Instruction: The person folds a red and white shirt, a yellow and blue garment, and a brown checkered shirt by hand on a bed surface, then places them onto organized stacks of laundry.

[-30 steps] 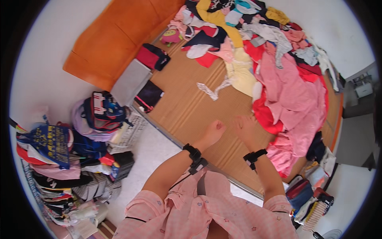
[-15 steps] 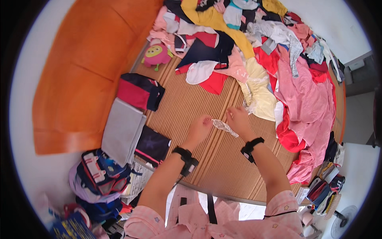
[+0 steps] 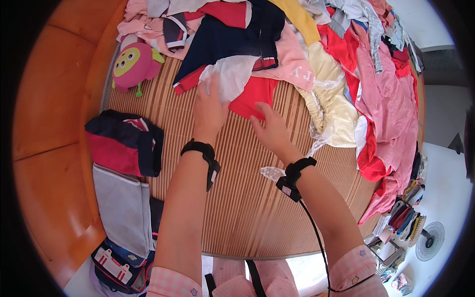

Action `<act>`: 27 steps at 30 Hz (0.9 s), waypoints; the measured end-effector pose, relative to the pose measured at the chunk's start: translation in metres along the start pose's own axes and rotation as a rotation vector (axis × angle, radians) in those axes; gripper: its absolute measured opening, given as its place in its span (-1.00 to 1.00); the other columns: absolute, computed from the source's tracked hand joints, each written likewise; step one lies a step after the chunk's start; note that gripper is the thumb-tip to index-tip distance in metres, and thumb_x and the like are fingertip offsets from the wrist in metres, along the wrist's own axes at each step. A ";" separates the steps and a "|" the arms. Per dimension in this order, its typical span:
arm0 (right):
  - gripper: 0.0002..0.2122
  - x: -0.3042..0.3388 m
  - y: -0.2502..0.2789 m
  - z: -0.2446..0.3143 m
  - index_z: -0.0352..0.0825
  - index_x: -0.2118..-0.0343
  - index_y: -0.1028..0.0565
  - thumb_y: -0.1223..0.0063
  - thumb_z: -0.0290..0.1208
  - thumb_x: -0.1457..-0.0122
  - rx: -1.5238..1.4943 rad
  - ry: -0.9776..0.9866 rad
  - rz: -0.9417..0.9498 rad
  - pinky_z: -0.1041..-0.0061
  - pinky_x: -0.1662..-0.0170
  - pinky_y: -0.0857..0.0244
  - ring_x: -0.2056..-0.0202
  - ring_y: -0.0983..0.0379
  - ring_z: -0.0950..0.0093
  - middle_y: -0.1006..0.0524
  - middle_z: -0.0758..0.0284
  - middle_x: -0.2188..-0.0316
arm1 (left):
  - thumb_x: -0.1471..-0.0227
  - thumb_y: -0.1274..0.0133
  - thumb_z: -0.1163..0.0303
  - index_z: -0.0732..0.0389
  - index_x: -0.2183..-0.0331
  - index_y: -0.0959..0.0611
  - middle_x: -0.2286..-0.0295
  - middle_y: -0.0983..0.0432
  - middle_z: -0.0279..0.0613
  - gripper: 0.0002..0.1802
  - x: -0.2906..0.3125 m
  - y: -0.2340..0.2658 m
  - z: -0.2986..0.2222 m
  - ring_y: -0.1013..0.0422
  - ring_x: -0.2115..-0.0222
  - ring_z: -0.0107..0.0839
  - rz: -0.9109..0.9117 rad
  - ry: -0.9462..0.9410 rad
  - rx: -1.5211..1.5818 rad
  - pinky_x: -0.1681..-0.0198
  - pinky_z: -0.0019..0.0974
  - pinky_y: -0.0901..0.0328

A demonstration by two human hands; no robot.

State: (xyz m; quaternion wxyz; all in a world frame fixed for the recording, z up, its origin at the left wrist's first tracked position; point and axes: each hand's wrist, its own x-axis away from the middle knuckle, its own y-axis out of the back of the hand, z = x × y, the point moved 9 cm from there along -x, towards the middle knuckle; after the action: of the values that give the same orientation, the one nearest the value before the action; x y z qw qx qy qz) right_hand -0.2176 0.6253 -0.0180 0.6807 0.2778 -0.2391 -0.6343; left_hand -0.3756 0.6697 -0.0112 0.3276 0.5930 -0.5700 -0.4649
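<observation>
My left hand (image 3: 210, 113) is open, its slightly blurred fingertips over a white piece of cloth (image 3: 232, 74); whether they touch it I cannot tell. This cloth lies on the lower part of a navy and red garment (image 3: 235, 39). My right hand (image 3: 272, 129) is open too, thumb and fingers apart, close to the lower edge of a red cloth (image 3: 255, 99). A white lace strip (image 3: 272, 173) lies on the mat beside my right wrist. Right of that hand is a pale yellow garment (image 3: 334, 119) with white lace ties.
A slatted bamboo mat (image 3: 232, 213) lies beneath the clothes. At left are a pink plush toy (image 3: 136, 67), a folded navy and red garment (image 3: 123, 143) and a folded grey cloth (image 3: 121, 208). Pink clothing (image 3: 391, 114) is heaped at right; an orange backrest (image 3: 54, 163) borders the left.
Both hands have let go of the lace strip, now lying on the mat. They have moved farther away, to the navy, white and red clothes. The view has shifted too.
</observation>
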 end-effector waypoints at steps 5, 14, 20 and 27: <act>-0.67 -0.006 -0.020 -0.029 -0.37 0.15 -0.39 -0.05 -0.31 -0.04 -0.204 -0.152 0.035 0.36 0.21 -0.33 0.29 -0.46 0.25 -0.54 0.12 0.33 | 0.09 -0.02 0.46 0.30 0.27 -0.47 0.32 -0.41 0.02 -0.75 -0.014 -0.021 0.050 -0.33 0.27 -0.03 -0.054 0.315 0.117 0.21 -0.11 -0.27; -0.45 0.005 -0.031 -0.047 -0.36 0.02 -0.28 0.11 0.06 -0.13 -0.915 -0.751 0.207 0.52 0.15 -0.26 0.26 -0.41 0.47 -0.44 0.27 0.22 | 0.06 0.09 0.55 0.30 0.44 -0.46 0.52 -0.35 0.02 -0.94 0.119 0.000 0.002 -0.32 0.42 0.00 0.149 0.160 0.512 0.36 -0.11 -0.23; -0.61 0.034 -0.050 -0.032 -0.29 0.05 -0.37 -0.01 -0.17 -0.13 -1.328 -0.807 0.131 0.49 0.05 -0.26 0.15 -0.41 0.45 -0.46 0.35 0.13 | 0.09 0.06 0.55 0.28 0.44 -0.47 0.50 -0.36 -0.01 -0.93 0.232 0.009 -0.071 -0.34 0.43 -0.04 0.500 0.066 0.650 0.37 -0.10 -0.25; -0.72 0.176 0.044 -0.053 -0.40 0.26 -0.34 -0.12 -0.36 -0.06 -0.553 -0.611 -0.098 0.56 0.32 -0.25 0.39 -0.33 0.59 -0.45 0.32 0.46 | 0.06 -0.03 0.36 0.24 0.44 -0.52 0.58 -0.42 -0.03 -0.85 0.285 0.025 -0.131 -0.39 0.56 -0.07 0.915 -0.168 0.520 0.49 -0.07 -0.24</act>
State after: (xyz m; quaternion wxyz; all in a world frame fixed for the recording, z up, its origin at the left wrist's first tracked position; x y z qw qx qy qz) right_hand -0.1354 0.4553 -0.0313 0.5962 -0.1056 -0.2372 -0.7597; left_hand -0.2874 0.3683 0.0075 0.2923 0.3063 -0.8910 -0.1640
